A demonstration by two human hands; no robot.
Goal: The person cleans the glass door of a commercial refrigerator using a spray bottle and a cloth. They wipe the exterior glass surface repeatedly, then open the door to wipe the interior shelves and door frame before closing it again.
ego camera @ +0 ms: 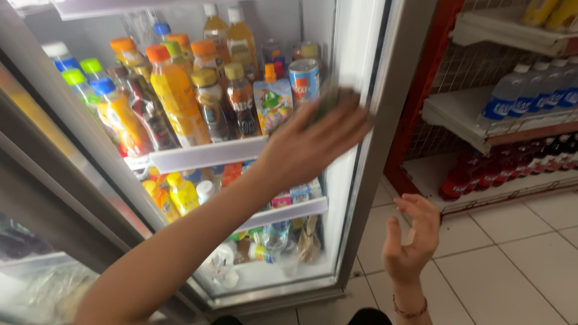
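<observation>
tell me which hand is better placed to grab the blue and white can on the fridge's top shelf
Left, likely. The left hand is raised just below the blue and white can; the right hand hangs low, outside the fridge.

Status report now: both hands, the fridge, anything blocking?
Left hand open, blurred, reaching at the drinks fridge. Right hand open, empty, over the tiled floor. Blue can nearest the left fingers. Nothing blocking.

single head view, tilted down-left, close on open drinks fridge (198, 156) and floor.
</observation>
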